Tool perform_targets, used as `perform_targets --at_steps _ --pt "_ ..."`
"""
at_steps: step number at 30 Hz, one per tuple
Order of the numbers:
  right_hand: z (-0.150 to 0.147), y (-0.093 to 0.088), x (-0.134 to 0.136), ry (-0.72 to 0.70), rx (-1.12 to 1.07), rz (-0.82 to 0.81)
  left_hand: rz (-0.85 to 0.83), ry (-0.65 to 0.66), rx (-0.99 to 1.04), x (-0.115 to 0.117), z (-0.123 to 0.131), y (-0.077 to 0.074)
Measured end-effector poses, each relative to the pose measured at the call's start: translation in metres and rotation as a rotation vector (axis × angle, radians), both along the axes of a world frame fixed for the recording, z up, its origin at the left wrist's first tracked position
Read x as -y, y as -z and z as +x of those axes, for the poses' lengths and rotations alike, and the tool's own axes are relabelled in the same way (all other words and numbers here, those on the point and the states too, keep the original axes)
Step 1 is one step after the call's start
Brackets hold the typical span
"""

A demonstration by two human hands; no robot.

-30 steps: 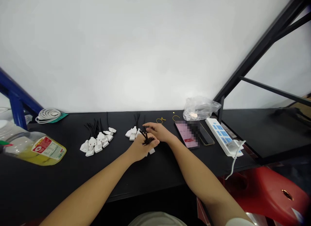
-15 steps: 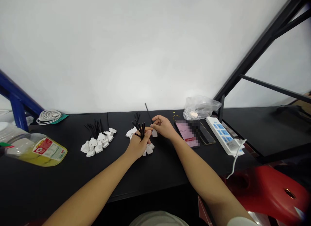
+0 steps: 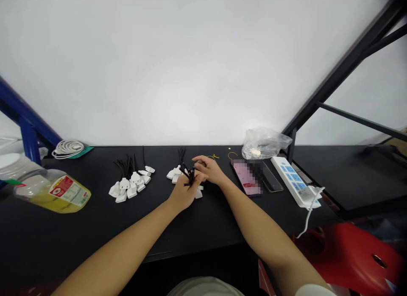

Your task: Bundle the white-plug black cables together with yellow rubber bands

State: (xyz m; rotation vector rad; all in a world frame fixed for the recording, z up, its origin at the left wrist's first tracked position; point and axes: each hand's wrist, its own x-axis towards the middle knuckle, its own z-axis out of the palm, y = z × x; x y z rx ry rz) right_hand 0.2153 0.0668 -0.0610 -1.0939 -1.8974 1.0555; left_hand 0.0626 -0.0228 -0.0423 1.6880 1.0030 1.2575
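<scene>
Clutching black cords in left hand fingers, right hand pinching their tips, phone beside

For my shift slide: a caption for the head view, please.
Left hand grips a bundle of black-corded white plugs; right hand touches its cords.

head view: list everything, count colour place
plug bundle: one, white plugs black cords, in left hand
large plug pile: one, white, left of hands
small plug pile: one, white, behind hands
bottle: one, yellow, lying far left
coiled cable: one, white, back left
phone: one, pink screen, right
power strip: one, white-blue, right
plastic bag: one, clear, back right
stool: one, red, lower right
left hand: shut on plug bundle
right hand: at plug bundle's cords
</scene>
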Motion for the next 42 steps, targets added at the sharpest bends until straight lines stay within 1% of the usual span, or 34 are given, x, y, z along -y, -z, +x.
perform_targets --at_steps 2,4,5,7,10,12,14,16,17,18,20,22,24,26,28,30,31,33,34,35,36,37,38,39,40,42 --pt "-0.005 0.0 0.0 -0.114 0.216 0.137 -0.029 0.081 -0.031 0.001 0.0 -0.001" --pt "-0.01 -0.003 0.001 -0.218 0.432 0.214 -0.028 0.124 -0.068 0.003 0.0 -0.002" --pt "-0.012 -0.004 0.002 -0.236 0.521 0.238 -0.021 0.133 -0.088 0.003 -0.001 -0.002" --pt "-0.015 -0.006 0.003 -0.21 0.644 0.262 -0.007 0.139 -0.123 0.003 -0.001 -0.001" --pt "-0.009 -0.01 0.005 -0.095 0.706 0.245 -0.016 0.144 -0.119 0.001 -0.003 0.002" --pt "0.0 -0.014 0.005 -0.013 0.675 0.189 -0.066 0.103 -0.087 -0.003 -0.004 0.005" --pt "0.012 -0.017 0.004 0.099 0.576 0.124 -0.113 0.017 -0.069 -0.007 -0.006 0.008" --pt "0.024 -0.019 0.002 0.187 0.405 0.07 -0.114 -0.066 -0.076 -0.011 -0.008 0.01" --pt "0.029 -0.02 0.001 0.194 0.298 0.04 -0.105 -0.096 -0.088 -0.013 -0.009 0.011" --pt "0.032 -0.021 0.0 0.172 0.183 0.0 -0.1 -0.12 -0.098 -0.014 -0.009 0.011" --pt "0.033 -0.023 0.002 0.07 -0.023 -0.089 -0.124 -0.146 -0.115 -0.016 -0.01 0.012" --pt "0.029 -0.025 0.008 -0.067 -0.12 -0.13 -0.158 -0.151 -0.108 -0.016 -0.01 0.013" --pt "0.023 -0.028 0.016 -0.235 -0.075 -0.131 -0.13 -0.149 -0.09 -0.016 -0.009 0.014" --pt "0.017 -0.031 0.023 -0.398 0.017 -0.145 -0.057 -0.135 -0.081 -0.015 -0.009 0.015" --pt "0.017 -0.031 0.024 -0.483 0.052 -0.18 -0.009 -0.112 -0.064 -0.012 -0.008 0.013" --pt "0.02 -0.026 0.018 -0.465 0.029 -0.246 0.021 -0.088 -0.031 -0.007 -0.006 0.01" --pt "0.022 -0.023 0.014 -0.417 0.015 -0.286 0.039 -0.082 -0.014 -0.005 -0.005 0.007" --pt "0.022 -0.013 0.005 -0.253 0.013 -0.345 0.066 -0.058 -0.01 0.001 -0.003 0.002" --pt "0.02 -0.008 0.001 -0.142 0.026 -0.323 0.062 -0.032 -0.025 0.003 -0.003 0.0" --pt "0.016 -0.004 -0.002 -0.047 0.053 -0.258 0.044 0.005 -0.049 0.005 -0.002 -0.002" --pt "0.009 0.0 -0.004 0.011 0.092 -0.156 0.018 0.051 -0.076 0.007 -0.001 -0.004" --pt "0.002 0.002 -0.005 -0.003 0.143 -0.042 -0.003 0.098 -0.101 0.008 -0.001 -0.005" --pt "-0.007 0.003 -0.004 -0.054 0.194 0.057 -0.014 0.143 -0.124 0.008 0.0 -0.006" --pt "-0.015 0.004 -0.003 -0.14 0.25 0.127 -0.008 0.171 -0.138 0.008 0.0 -0.007" --pt "-0.023 0.003 -0.002 -0.214 0.304 0.176 0.008 0.185 -0.147 0.008 0.0 -0.008" --pt "-0.035 0.001 0.001 -0.285 0.394 0.224 0.041 0.182 -0.155 0.007 0.0 -0.008"
